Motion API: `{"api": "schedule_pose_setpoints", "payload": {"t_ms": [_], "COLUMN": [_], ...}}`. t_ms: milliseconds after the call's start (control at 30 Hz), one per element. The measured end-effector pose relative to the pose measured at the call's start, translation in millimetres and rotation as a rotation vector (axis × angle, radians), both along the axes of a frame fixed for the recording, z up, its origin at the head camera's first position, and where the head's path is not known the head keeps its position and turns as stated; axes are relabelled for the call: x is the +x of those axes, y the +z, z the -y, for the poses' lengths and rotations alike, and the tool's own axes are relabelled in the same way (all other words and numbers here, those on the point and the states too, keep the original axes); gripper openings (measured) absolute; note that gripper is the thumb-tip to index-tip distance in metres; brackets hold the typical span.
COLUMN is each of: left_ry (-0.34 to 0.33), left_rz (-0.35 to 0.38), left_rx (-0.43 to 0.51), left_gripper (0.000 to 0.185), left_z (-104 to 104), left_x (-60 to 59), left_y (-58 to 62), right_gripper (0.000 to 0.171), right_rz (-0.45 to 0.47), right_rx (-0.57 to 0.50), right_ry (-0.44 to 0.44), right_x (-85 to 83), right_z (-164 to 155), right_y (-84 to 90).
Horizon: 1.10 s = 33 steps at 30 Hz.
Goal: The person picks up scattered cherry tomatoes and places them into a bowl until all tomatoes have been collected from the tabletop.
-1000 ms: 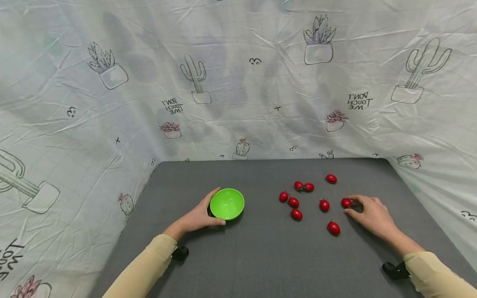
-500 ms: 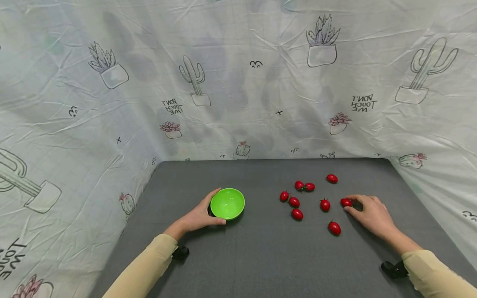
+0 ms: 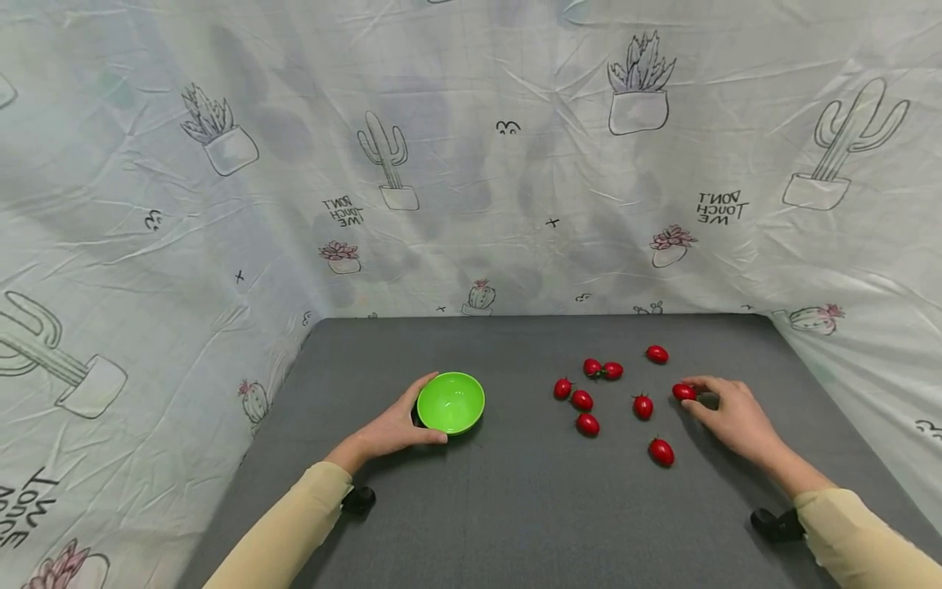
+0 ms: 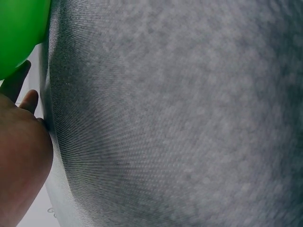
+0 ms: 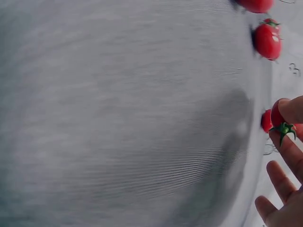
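My left hand holds the side of a bright green bowl, thumb at the near rim and fingers round the far side. The bowl's inside shows nothing in it. In the left wrist view the bowl fills the top left corner, with fingers below it. My right hand pinches a red cherry tomato between thumb and fingers. Its green stem end shows in the right wrist view. Left of that hand, several more cherry tomatoes lie loose, among them one with a stem and a nearer one.
A dark grey cloth covers the table. Two touching tomatoes and a lone one lie farther back. A white sheet with cactus drawings hangs behind and beside the table.
My right hand has moved slightly away from me, and the pinched tomato has shifted a little the same way. The left hand and bowl stay in place.
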<state>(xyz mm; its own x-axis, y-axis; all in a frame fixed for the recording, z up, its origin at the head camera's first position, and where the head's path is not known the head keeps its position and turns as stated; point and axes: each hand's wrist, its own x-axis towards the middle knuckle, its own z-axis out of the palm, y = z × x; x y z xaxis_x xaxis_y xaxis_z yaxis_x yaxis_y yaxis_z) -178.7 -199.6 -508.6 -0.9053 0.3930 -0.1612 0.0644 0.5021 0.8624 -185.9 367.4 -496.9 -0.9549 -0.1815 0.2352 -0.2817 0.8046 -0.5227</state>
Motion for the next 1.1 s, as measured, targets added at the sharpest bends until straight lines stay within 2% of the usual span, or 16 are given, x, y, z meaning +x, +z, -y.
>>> {"api": "schedule_pose_setpoints", "payload": {"t_ms": [167, 367, 467, 700, 1100], "left_ry": [0.002, 0.006, 0.009, 0.008, 0.009], "left_rz": [0.002, 0.010, 0.017, 0.014, 0.004], "left_rx": [0.001, 0.006, 0.004, 0.000, 0.004], "left_gripper": [0.110, 0.111, 0.111, 0.111, 0.111], "left_z": [0.2, 0.0, -0.4, -1.3, -0.1], "left_x": [0.0, 1.5, 2.2, 3.5, 2.4], "left_y": [-1.0, -0.2, 0.6, 1.6, -1.2], "right_gripper": [0.031, 0.040, 0.043, 0.040, 0.038], "right_rz": [-0.015, 0.132, 0.176, 0.167, 0.222], "right_rx": [-0.085, -0.155, -0.187, -0.251, -0.318], "right_ry": [0.076, 0.105, 0.121, 0.246, 0.411], "right_x": [-5.3, -10.7, -14.5, -26.2, -40.8], "right_z": [7.7, 23.1, 34.0, 71.0, 142.0], "right_y": [15.6, 34.2, 40.0, 51.1, 65.5]}}
